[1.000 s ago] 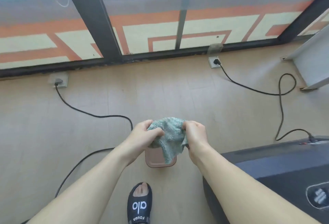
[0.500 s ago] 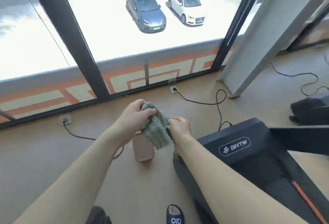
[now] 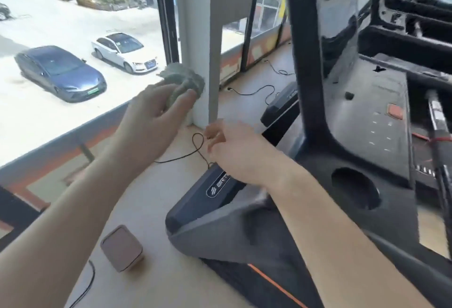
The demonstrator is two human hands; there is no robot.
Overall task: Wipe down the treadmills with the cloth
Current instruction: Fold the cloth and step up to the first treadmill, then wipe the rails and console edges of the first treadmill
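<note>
While daylight pours through the tall dark-framed window (image 3: 73, 38), the big black treadmill (image 3: 362, 160) with its grey console and round cup hole fills the right side, its dark motor cover bearing a white logo low at centre. A pale wooden floor (image 3: 151, 209) runs along the glass, crossed by a thin black power cable (image 3: 195, 146). A white square pillar (image 3: 198, 38) rises behind the hands. On the floor near the motor cover stands a small pink square-topped box (image 3: 121, 247). The left hand (image 3: 151, 121) is raised, its fingers pinching the crumpled grey-green terry cloth (image 3: 186, 82), held in the air before the pillar, apart from the treadmill. The right hand (image 3: 239, 153) hovers above the motor cover, fingers loosely curled and blurred, holding nothing.
</note>
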